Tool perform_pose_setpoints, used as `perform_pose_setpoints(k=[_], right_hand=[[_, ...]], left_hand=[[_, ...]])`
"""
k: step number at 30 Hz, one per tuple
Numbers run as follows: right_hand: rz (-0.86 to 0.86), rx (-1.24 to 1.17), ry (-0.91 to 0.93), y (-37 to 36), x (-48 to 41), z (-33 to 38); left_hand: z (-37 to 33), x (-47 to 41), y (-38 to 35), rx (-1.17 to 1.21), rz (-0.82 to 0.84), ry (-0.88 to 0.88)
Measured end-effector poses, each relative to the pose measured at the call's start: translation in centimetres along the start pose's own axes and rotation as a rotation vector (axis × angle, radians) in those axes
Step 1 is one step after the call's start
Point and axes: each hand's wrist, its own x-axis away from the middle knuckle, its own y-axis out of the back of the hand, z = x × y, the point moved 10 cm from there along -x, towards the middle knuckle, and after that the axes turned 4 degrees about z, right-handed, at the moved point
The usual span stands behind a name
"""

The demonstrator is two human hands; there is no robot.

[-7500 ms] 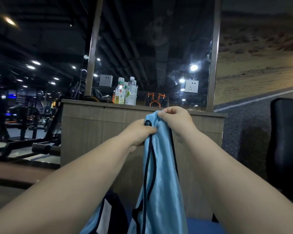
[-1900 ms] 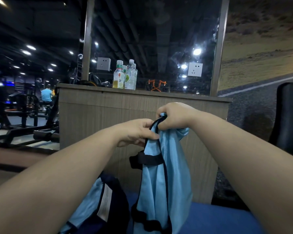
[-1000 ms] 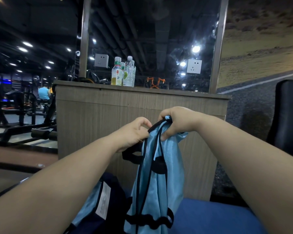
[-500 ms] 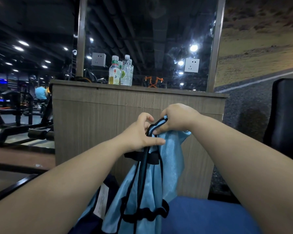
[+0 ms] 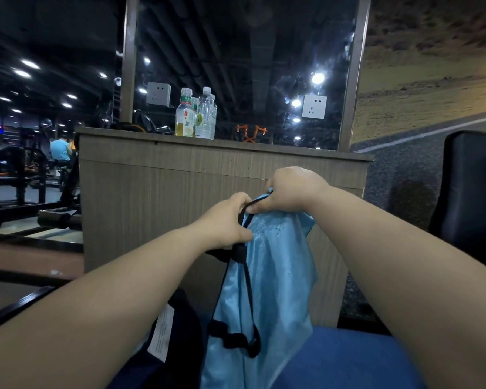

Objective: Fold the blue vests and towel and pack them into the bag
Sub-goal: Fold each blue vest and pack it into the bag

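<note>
A light blue vest (image 5: 275,279) with black trim hangs in the air in front of me, its lower part reaching down past the blue surface (image 5: 345,360). My right hand (image 5: 289,189) grips its top edge and a black strap. Just below and to the left, my left hand (image 5: 225,223) pinches the black trim at the vest's side. A dark navy bag (image 5: 177,341) with a white label sits under my left forearm, mostly hidden. The towel is not in view.
A wooden counter (image 5: 157,197) stands right behind the vest, with bottles (image 5: 195,115) on top and a glass panel above. A black padded seat (image 5: 472,197) is at the right. Gym machines (image 5: 26,175) and a person in a blue shirt fill the far left.
My left hand has closed its fingers on the black trim, having been half spread half a second ago. The vest hangs a little straighter; the right hand keeps its hold.
</note>
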Motion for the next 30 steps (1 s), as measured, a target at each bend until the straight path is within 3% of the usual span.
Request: perform_pose_setpoints(k=[9,12,16,19,25,30], right_hand=[[-0.031,0.241,-0.075,0.5,0.6,-1.1],[-0.072,0.290,0.003,0.7,0.8,0.0],[0.180,-0.211,0.163,-1.4,1.3,2.2],[0.274,-0.292,0.166,-2.5,1.9,3.2],[0.272,-0.212,0.124,-3.7,1.5,3.2],[0.259,-0.090,0.163,-4.0,1.5,3.5]], left_hand=[[1.5,0.3,-0.5,0.315,0.138,0.079],[1.7,0.3,-0.9,0.440,0.170,0.090],[1.3,0.1,-1.0,0.479,0.170,0.059],[1.0,0.0,-1.0,0.539,0.184,0.026],[1.7,-0.1,-0.5,0.507,0.158,0.020],[1.6,0.5,-1.6,0.267,0.291,0.062]])
